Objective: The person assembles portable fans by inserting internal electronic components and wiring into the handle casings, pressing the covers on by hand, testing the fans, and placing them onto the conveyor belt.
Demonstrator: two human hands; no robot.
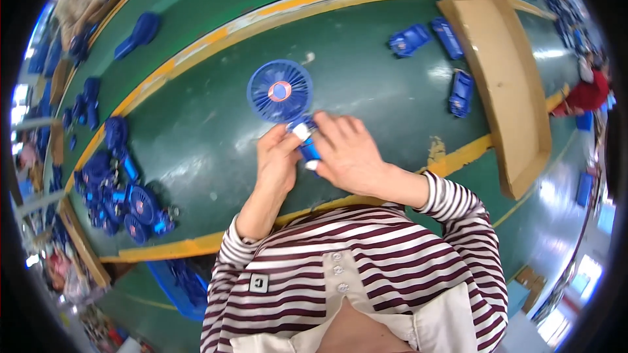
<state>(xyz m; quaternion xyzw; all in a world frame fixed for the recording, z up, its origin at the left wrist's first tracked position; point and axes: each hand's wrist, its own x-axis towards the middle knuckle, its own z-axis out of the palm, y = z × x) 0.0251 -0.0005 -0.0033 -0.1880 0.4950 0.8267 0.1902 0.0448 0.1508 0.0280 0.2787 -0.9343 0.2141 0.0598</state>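
A blue handheld fan [294,106] lies in front of me, its round grille pointing away and its handle toward my body. My left hand [278,157] is closed on the left side of the handle near the neck. From the other side, my right hand [350,153] wraps the handle, with its fingers bent over the top. White wraps cover the tips of both thumbs. Most of the handle is hidden under the fingers, so I cannot make out any small part between them.
Several blue fans and fan parts [140,202] are heaped at the left. Some blue housings [410,40] lie at the right beside a long cardboard tray [500,85]. Yellow tape [226,33] borders the green table. A blue bin [171,287] stands below its near edge. A person in red [585,95] is at the far right.
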